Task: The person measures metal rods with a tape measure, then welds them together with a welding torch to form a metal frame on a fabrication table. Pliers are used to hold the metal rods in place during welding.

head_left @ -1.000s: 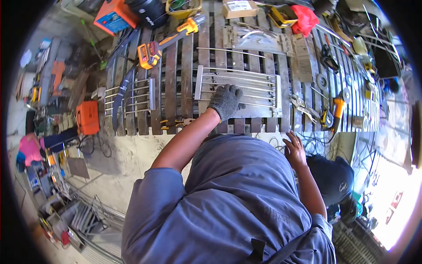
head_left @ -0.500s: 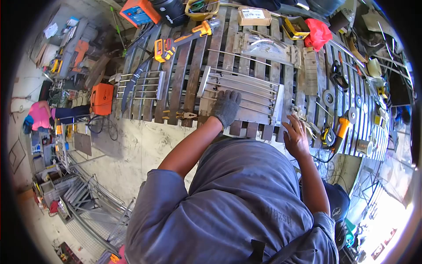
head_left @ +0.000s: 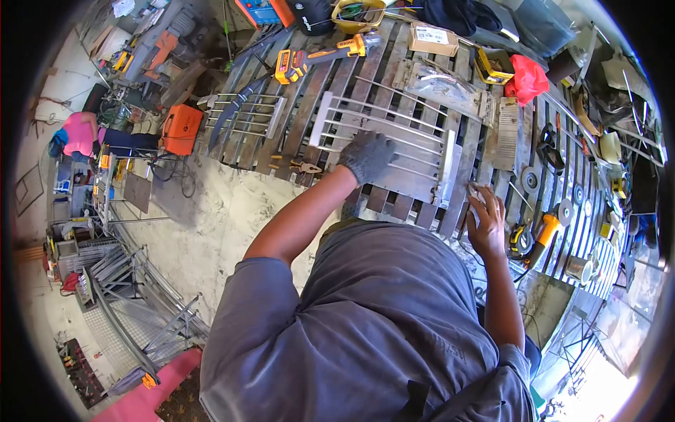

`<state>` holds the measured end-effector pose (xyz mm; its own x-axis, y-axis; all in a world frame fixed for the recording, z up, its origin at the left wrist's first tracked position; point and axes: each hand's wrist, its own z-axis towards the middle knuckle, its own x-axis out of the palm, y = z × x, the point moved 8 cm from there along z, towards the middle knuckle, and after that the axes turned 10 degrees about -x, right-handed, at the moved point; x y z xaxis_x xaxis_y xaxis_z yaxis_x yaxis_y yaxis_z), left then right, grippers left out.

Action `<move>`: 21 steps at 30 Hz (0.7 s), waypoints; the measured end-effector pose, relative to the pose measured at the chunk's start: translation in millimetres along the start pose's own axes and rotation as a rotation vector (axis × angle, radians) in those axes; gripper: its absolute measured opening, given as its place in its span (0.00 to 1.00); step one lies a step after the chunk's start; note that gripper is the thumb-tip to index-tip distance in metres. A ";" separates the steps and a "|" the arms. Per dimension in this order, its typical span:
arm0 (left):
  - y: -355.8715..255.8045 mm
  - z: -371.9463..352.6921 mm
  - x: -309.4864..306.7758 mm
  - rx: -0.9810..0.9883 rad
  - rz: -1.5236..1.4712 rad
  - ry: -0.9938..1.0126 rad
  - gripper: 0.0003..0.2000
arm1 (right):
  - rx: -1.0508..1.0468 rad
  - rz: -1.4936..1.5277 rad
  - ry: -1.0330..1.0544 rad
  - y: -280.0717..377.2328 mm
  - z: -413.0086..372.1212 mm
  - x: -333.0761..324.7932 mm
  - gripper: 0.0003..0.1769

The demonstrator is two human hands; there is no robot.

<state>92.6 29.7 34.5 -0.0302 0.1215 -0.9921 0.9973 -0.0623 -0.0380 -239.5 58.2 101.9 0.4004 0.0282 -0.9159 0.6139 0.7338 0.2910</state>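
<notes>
My left hand (head_left: 368,156), in a dark grey work glove, is closed around the bars of a metal rack (head_left: 389,118) with two flat end bars and several thin rods. The rack lies over a flat grey metal plate (head_left: 401,181) at the front of the slatted bench. My bare right hand (head_left: 486,221) is at the bench edge, right of the plate. Its fingers are bent and apart, with the fingertips near small metal pieces that are partly hidden. I cannot make out anything held in it.
A second barred rack (head_left: 256,116) and pliers (head_left: 306,167) lie left. Behind are a yellow cordless tool (head_left: 327,55) and a cardboard box (head_left: 433,39). On the right are an angle grinder (head_left: 552,228), a tape measure (head_left: 521,240) and a disc (head_left: 531,180). Another person (head_left: 81,132) is far left.
The view has turned slightly. My left hand has gone from lying with fingers spread to curled around the bars, and the rack has shifted a little left over the plate.
</notes>
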 end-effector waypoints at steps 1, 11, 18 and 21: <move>6.9 -10.8 -1.5 -0.007 -0.023 0.010 0.17 | 0.016 -0.004 -0.008 -3.3 -4.1 -2.5 0.23; 12.8 -59.3 71.0 0.022 0.085 0.090 0.26 | 0.077 -0.045 0.039 -11.1 -26.6 4.8 0.25; 5.4 -78.8 66.0 0.013 0.012 -0.039 0.26 | 0.076 -0.029 0.121 -9.2 -35.2 20.9 0.25; 3.5 -92.6 51.2 -0.025 -0.034 -0.097 0.25 | 0.042 -0.022 0.143 -3.1 -33.3 24.8 0.25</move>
<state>100.7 127.5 -5.4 -0.0688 0.0268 -0.9973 0.9970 -0.0344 -0.0697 -254.2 79.3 69.1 0.2874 0.1104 -0.9514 0.6505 0.7066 0.2785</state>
